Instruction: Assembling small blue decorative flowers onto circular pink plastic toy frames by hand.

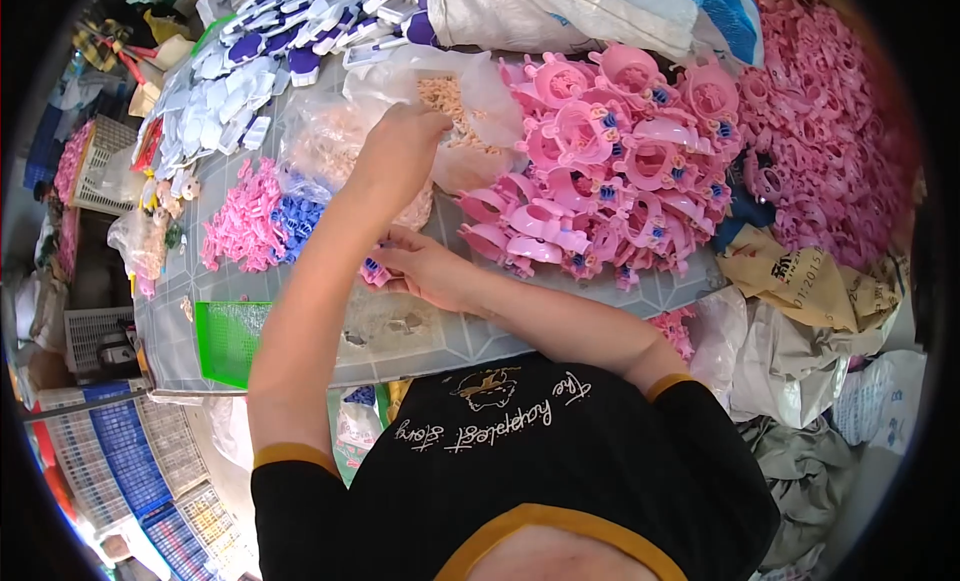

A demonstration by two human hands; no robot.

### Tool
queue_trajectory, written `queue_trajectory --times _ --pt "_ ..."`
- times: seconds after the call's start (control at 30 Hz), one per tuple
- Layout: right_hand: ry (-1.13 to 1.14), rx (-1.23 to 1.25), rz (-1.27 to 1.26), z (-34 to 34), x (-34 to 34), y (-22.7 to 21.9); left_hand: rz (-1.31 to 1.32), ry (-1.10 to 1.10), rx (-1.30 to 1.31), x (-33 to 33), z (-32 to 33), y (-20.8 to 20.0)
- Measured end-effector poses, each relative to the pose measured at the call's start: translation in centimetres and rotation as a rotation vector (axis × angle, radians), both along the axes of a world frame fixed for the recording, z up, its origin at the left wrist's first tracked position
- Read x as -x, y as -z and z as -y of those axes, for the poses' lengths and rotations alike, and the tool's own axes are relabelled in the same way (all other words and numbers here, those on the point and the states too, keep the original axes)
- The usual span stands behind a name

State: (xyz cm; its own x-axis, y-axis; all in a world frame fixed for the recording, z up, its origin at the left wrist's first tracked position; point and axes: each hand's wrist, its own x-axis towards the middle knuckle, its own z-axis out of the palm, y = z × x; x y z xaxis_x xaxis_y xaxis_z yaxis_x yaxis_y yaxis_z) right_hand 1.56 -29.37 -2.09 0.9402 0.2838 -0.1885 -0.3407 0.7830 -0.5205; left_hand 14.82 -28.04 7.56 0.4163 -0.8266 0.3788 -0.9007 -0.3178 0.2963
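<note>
My left hand (pixel 405 146) reaches over an opened clear plastic bag of small peach-coloured pieces (pixel 440 96). Its fingers are drawn together and point down at the pieces; what lies between them, if anything, is hidden. Closer to my body, my right hand (pixel 430 268) pinches a small pink plastic part with blue on it (pixel 375 272) just above the table (pixel 440 346). Beside that part are a heap of small blue parts (pixel 297 226) and a heap of small pink parts (pixel 243 221). To the right are piled pink ring-shaped plastic pieces (pixel 630 171), several with blue bits attached.
A green tray (pixel 208 346) sits at the near left table edge. White and purple plastic parts (pixel 290 41) cover the far left. A white sack (pixel 560 16) lies at the back. More pink pieces (pixel 820 131) and crumpled bags (pixel 790 361) fill the right side.
</note>
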Motion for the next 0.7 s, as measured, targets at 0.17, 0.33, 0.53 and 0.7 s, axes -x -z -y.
queue_trajectory --times 0.17,0.33,0.53,0.7 --pt "-0.049 0.048 -0.032 -0.4 -0.1 0.6 -0.027 -0.078 -0.265 -5.0 4.4 5.3" --pt "-0.034 0.008 -0.017 0.0 0.0 0.7 -0.035 -0.079 -0.327 -4.7 5.5 5.7" --pt "-0.051 -0.139 -0.011 0.9 -0.3 -0.3 -0.207 -0.122 -0.005 -2.8 2.1 1.3" --pt "-0.058 -0.238 0.024 0.8 0.2 -1.4 -0.284 -0.139 0.196 -0.5 -4.2 -2.4"
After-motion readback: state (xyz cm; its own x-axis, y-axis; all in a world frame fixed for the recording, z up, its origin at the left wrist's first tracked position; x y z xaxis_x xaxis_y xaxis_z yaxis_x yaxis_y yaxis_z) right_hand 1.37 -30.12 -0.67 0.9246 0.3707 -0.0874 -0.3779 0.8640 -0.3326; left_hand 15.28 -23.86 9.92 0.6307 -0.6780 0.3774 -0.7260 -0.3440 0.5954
